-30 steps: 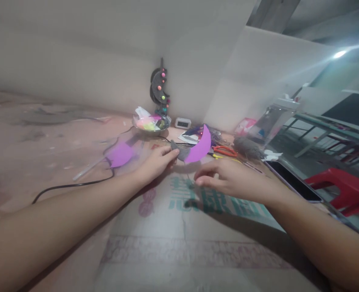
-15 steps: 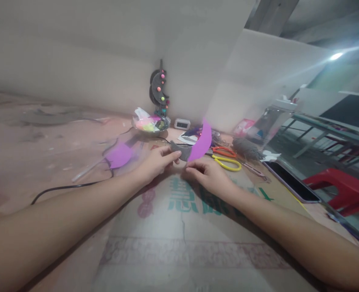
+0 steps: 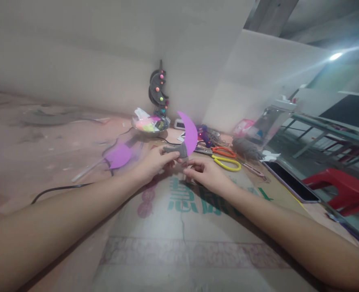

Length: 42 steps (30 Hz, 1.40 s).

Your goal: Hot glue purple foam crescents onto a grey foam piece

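Pinching the grey end [image 3: 180, 151] of a purple crescent [image 3: 191, 134] between thumb and fingers of the left hand [image 3: 155, 163], above the printed cardboard [image 3: 155, 280], leaving the purple part standing free. Holding thumb and fingertips of the right hand [image 3: 206, 172] close together just beside it; not being able to tell about anything caught between. Perhaps risking a crease in the thin-looking purple part by twisting too hard, dropping the crescent by slackening the pinch, or catching an edge on the scissors [image 3: 213, 156] lying near.

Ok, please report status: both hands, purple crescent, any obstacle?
Left hand holds gray piece. Right hand close beside, contact unclear. Purple crescent stands up from gray piece. Yellow handle beyond right hand, apparently not blocking.
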Each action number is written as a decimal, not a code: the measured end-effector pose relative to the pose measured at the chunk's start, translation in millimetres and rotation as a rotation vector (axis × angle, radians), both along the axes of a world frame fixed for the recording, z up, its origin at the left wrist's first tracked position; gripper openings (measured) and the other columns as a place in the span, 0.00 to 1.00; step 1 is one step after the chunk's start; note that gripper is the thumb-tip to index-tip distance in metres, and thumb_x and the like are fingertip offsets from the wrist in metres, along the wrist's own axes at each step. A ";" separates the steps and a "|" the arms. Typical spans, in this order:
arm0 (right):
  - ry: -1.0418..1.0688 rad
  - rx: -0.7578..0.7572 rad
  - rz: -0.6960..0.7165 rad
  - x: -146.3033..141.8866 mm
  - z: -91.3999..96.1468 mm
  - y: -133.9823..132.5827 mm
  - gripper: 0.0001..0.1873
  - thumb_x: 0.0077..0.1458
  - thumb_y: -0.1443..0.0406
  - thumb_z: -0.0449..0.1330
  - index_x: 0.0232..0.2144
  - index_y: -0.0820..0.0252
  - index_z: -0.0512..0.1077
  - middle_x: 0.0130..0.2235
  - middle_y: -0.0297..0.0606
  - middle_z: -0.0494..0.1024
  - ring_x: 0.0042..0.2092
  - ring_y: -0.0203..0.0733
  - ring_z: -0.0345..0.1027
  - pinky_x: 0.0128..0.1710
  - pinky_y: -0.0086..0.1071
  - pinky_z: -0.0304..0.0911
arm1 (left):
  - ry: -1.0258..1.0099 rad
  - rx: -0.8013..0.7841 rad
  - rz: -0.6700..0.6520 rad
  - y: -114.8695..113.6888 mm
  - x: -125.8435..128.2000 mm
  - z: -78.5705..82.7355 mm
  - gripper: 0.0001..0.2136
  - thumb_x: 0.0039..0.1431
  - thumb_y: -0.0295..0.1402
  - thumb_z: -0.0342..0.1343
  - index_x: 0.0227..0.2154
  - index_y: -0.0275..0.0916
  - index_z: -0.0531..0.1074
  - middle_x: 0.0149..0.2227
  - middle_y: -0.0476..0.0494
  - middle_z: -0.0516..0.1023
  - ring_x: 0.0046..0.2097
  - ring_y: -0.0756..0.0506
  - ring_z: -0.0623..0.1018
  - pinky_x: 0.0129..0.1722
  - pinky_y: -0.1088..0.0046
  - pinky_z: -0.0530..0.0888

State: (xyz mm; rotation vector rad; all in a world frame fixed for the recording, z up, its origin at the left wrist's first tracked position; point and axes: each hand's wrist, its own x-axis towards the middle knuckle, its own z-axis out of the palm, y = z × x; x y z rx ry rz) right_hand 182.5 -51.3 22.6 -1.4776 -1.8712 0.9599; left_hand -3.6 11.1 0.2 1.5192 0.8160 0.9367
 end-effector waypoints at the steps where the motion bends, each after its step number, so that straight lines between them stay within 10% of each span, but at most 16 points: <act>1: -0.025 -0.002 -0.001 -0.7 -0.7 -1.2 0.13 0.57 0.59 0.56 0.37 0.63 0.74 0.23 0.31 0.73 0.23 0.32 0.62 0.24 0.26 0.56 | 0.004 -0.008 0.003 -1.7 0.1 1.4 0.15 0.53 0.44 0.58 0.28 0.34 0.75 0.22 0.50 0.69 0.24 0.53 0.66 0.20 0.79 0.58; 14: -0.662 0.592 0.168 -5.9 19.6 -22.2 0.14 0.63 0.63 0.49 0.36 0.61 0.74 0.36 0.42 0.78 0.35 0.40 0.69 0.33 0.31 0.56 | 0.155 0.007 0.040 -14.7 6.4 11.4 0.12 0.50 0.40 0.59 0.30 0.37 0.68 0.24 0.50 0.74 0.24 0.52 0.71 0.19 0.79 0.64; 24: -0.499 0.405 -0.001 19.6 67.9 -21.0 0.11 0.59 0.60 0.56 0.32 0.57 0.76 0.24 0.31 0.75 0.24 0.33 0.63 0.26 0.28 0.54 | 0.228 0.133 -0.148 -13.8 2.5 6.4 0.13 0.54 0.42 0.56 0.26 0.37 0.70 0.26 0.46 0.74 0.28 0.49 0.72 0.25 0.76 0.66; 42: -0.602 0.519 -0.126 35.9 59.3 -1.6 0.08 0.54 0.61 0.59 0.32 0.56 0.77 0.28 0.35 0.75 0.29 0.36 0.67 0.29 0.29 0.56 | 0.208 0.127 -0.250 -12.5 0.7 3.8 0.14 0.58 0.42 0.52 0.24 0.37 0.67 0.24 0.50 0.70 0.28 0.50 0.69 0.30 0.74 0.64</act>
